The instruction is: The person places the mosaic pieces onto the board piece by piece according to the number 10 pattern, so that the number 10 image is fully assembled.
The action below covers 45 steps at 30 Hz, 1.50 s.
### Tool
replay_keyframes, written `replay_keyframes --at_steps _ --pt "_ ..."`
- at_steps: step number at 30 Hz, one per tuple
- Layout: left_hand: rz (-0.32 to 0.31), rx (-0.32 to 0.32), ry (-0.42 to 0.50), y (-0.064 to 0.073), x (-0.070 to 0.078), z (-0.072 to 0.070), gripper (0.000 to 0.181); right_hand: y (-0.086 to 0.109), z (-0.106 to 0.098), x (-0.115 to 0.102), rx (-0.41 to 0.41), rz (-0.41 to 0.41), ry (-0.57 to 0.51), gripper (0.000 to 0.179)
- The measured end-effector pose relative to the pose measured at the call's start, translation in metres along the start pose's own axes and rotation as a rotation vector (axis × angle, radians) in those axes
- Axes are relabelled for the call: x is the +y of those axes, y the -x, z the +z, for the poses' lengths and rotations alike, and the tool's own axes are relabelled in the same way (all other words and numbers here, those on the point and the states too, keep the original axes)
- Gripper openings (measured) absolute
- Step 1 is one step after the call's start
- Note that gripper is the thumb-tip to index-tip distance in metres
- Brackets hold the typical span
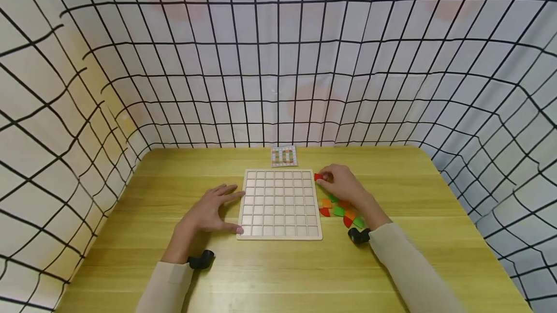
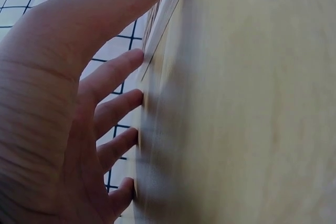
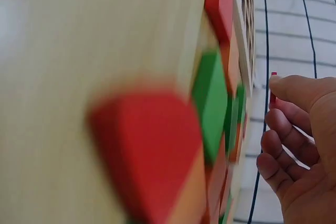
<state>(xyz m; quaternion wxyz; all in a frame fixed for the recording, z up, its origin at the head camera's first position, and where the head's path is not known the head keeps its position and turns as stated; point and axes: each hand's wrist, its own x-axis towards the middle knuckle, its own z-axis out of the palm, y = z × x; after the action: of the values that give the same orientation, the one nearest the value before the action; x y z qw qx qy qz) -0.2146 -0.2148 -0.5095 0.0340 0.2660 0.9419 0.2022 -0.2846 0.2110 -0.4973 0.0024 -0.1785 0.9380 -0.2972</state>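
Note:
A pale wooden grid board (image 1: 280,206) with square cells lies on the table. My left hand (image 1: 213,209) rests at its left edge, fingers spread, with the thumb and a fingertip touching the rim. Between thumb and index finger, my right hand (image 1: 341,182) pinches a small red tile (image 1: 318,176) near the board's upper right corner. The right wrist view shows that tile (image 3: 273,90) edge-on, raised off the table. Below the right hand lie loose red, orange and green tiles, such as a green tile (image 1: 338,211) and a red tile (image 1: 324,212).
A small card (image 1: 284,156) printed with a coloured grid pattern lies just behind the board. The wooden table (image 1: 278,274) has black netting (image 1: 278,85) before white cloth at its back and sides.

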Motion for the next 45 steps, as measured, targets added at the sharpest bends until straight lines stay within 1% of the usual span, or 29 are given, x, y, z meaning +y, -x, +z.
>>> replay_keyframes --at_steps 4,8,13,21,31,39,42,45 --pt "-0.002 0.003 0.0 0.001 0.001 0.0 0.103 -0.007 0.011 -0.011 -0.024 -0.026 -0.029 0.024" --pt "-0.006 0.003 -0.005 0.001 0.001 0.0 0.103 -0.012 0.019 -0.021 -0.053 -0.026 -0.054 0.027" --pt "-0.01 -0.007 -0.002 0.001 -0.001 0.0 0.103 -0.016 0.026 -0.031 -0.079 -0.03 -0.046 0.028" --pt "-0.022 -0.023 0.006 0.001 0.0 -0.002 0.103 -0.021 0.032 -0.037 -0.099 -0.036 -0.03 0.027" --pt "-0.022 -0.028 0.005 0.0 0.0 -0.001 0.104 -0.025 0.038 -0.041 -0.086 -0.012 -0.003 0.024" --pt "-0.023 -0.036 0.019 0.0 0.001 -0.001 0.103 -0.024 0.038 -0.04 -0.083 -0.009 -0.027 0.028" --pt "-0.022 -0.034 0.013 0.0 0.0 -0.001 0.104 -0.022 0.036 -0.036 -0.057 -0.017 -0.048 0.028" --pt "-0.027 -0.035 0.013 0.0 0.0 -0.001 0.104 -0.019 0.031 -0.028 -0.001 -0.033 -0.052 0.027"
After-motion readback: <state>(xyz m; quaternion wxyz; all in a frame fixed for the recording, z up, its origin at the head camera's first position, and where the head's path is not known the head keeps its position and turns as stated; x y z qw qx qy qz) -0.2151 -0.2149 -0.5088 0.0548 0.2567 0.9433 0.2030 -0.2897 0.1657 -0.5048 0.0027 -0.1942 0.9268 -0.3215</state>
